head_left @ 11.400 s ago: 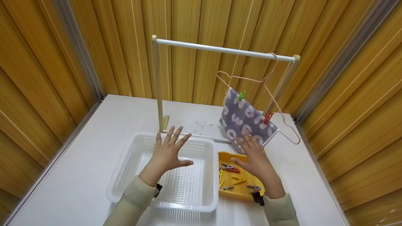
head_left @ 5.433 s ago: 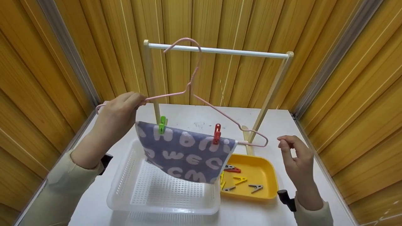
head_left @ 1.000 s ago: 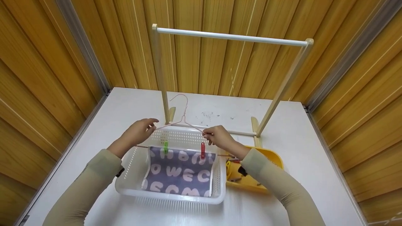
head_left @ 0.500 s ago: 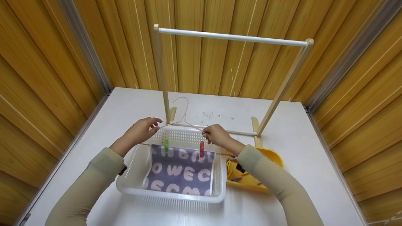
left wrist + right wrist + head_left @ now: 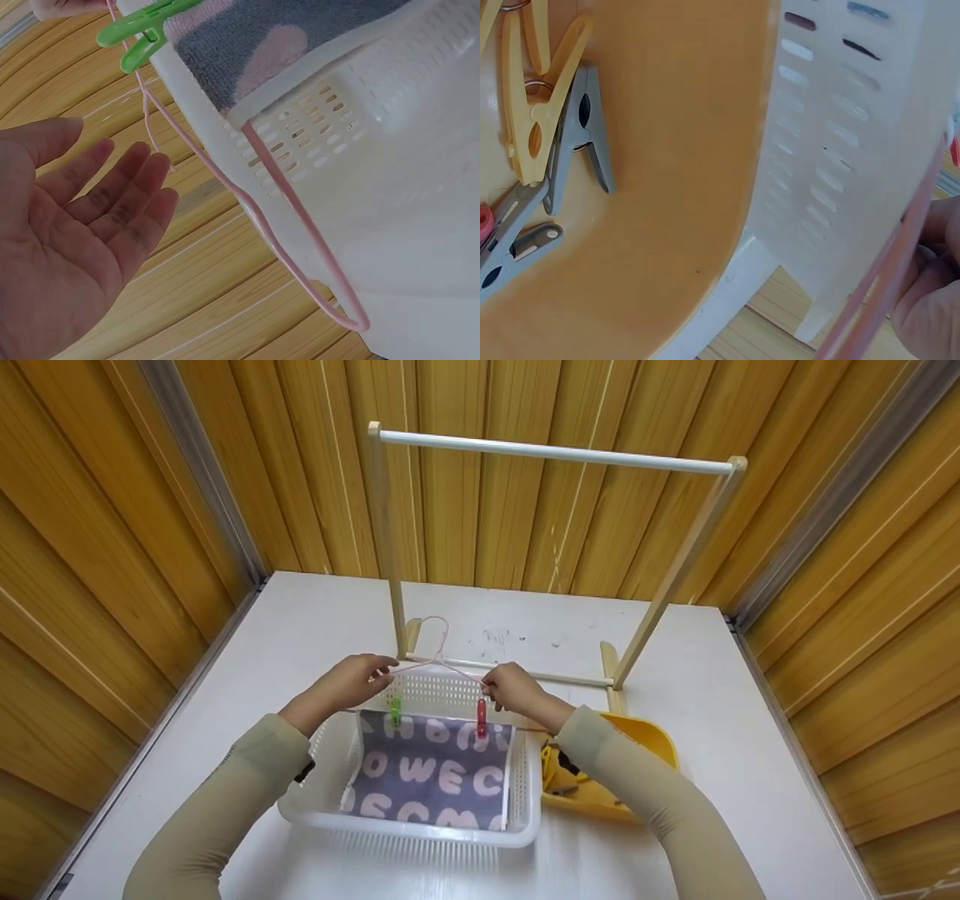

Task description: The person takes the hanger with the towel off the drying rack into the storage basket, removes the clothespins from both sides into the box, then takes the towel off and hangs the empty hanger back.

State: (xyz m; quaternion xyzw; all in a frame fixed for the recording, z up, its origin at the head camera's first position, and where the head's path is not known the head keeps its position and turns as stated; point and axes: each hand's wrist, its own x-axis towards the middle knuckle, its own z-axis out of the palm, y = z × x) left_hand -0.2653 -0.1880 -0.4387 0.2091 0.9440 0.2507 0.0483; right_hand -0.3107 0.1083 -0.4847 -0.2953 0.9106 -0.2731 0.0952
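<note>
A pink clothes hanger [image 5: 262, 225] carries a purple towel [image 5: 431, 772] with pale letters, lying in the white basket [image 5: 409, 832]. A green clothespin [image 5: 395, 711] and a red clothespin [image 5: 481, 718] clip the towel's top edge to the hanger's lower bar. My right hand [image 5: 519, 690] pinches the hanger's right shoulder near the red clothespin. At the left shoulder, my left hand [image 5: 341, 686] is close to the wire; the left wrist view shows its fingers relaxed and apart from the hanger. The right fingertips are partly hidden in the right wrist view.
Behind the basket stands a drying rack with a white top bar [image 5: 555, 451] and wooden posts. A yellow tray [image 5: 606, 808] right of the basket holds several clothespins [image 5: 536, 112], partly beneath my right forearm. Wood-patterned walls surround the white table [image 5: 750, 780].
The hanger with the towel, first hooked on the rack bar, was lifted off and lowered into the basket. In the last second its hook sank slightly and my left hand shifted right.
</note>
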